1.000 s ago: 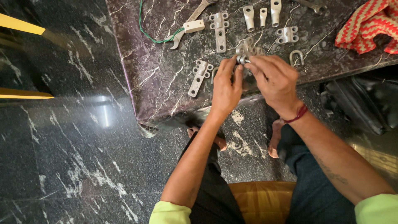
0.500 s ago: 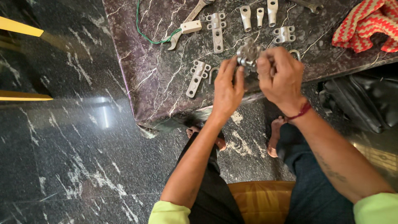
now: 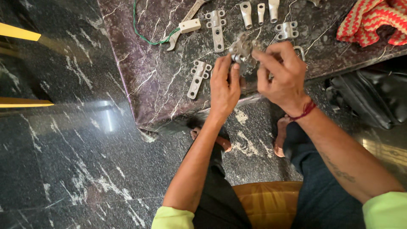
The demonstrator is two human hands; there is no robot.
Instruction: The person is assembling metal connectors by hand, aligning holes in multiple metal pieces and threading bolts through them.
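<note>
— Head view, upper middle of frame?
— Left hand (image 3: pixel 224 87) and right hand (image 3: pixel 282 76) raised over the desk (image 3: pixel 161 80) edge, both pinching one small grey metal clamp (image 3: pixel 242 47) between fingertips.
— Around them?
— More metal brackets (image 3: pixel 198 78) lying flat left of the hands, green wire (image 3: pixel 144 38) upper left, red striped cloth (image 3: pixel 373 21) upper right, black bag (image 3: pixel 369 101) at right.

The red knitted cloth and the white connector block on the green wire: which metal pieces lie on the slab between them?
Head view: a flat clamp plate, three cable lugs and a small bracket.
</note>
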